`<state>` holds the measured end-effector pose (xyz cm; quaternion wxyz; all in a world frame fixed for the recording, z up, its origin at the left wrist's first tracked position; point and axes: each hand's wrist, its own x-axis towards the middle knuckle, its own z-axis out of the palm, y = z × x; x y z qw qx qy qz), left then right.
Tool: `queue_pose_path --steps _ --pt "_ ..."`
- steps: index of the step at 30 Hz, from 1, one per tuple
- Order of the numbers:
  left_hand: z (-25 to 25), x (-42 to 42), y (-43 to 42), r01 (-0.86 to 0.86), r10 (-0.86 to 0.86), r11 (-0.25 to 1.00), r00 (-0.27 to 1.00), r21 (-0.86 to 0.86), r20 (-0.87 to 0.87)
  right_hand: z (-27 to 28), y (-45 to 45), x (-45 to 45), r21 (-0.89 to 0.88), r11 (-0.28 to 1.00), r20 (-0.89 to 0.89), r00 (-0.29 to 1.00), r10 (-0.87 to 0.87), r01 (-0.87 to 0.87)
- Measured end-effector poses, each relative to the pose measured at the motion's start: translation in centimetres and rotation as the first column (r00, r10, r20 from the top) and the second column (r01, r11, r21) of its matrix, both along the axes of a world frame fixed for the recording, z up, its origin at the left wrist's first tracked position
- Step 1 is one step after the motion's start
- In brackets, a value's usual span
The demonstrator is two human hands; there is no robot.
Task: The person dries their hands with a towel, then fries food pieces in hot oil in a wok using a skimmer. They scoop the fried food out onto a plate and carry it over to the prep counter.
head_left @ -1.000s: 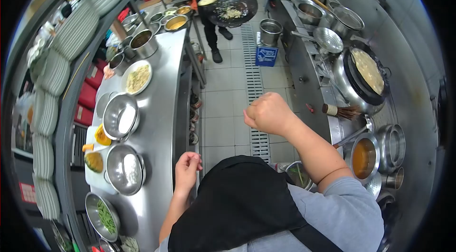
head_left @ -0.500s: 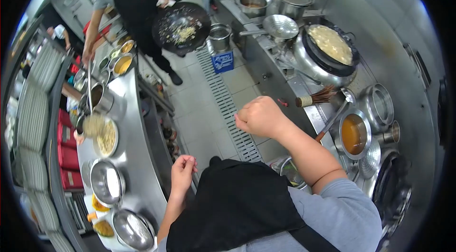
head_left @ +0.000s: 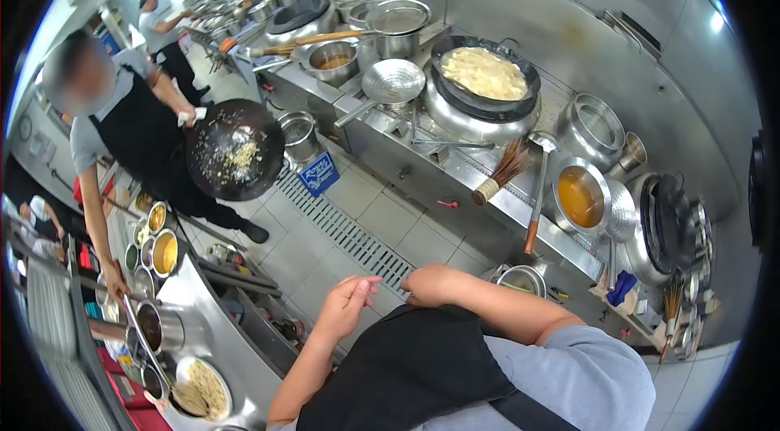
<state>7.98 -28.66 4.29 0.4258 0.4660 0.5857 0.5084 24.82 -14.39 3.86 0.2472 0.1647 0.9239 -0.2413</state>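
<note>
Apparently between jobs. Left hand in front of the black apron, loosely half-curled, no object showing in it. Right hand just beside it, back uppermost, fingers bent under and mostly hidden; cannot tell how tightly closed, or whether anything is tucked inside.

Nearest the right hand: metal pot, below the forearm, seemingly not touched. Farther out on that side: brush, and a pan of orange liquid. Ahead of both hands, well apart, dark wok on the range with a broad layer of pale food; whether cooked through, I can't tell from where I stand.

Out past the left hand, a co-worker's hand holds a ladle, its bowl at a plate of pale heaped food. Co-worker's other hand grips a tilted wok through a cloth.

Progress, my reading: the co-worker's dishing-up looks mostly done, plate well filled; left over, scattered scraps in the tilted wok.
</note>
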Motion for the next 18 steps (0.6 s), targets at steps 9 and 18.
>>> queue_pose_path --steps 9,18 --pt "-2.0 -2.8 8.6 0.106 -0.098 0.967 0.994 -0.233 0.042 -2.8 7.9 3.8 0.045 0.965 0.002 0.966 -0.260 0.259" --pt "-1.9 -5.0 18.6 -0.075 0.024 0.965 0.979 -0.252 -0.201 -5.2 16.6 4.3 0.026 0.956 0.054 0.955 -0.293 0.292"
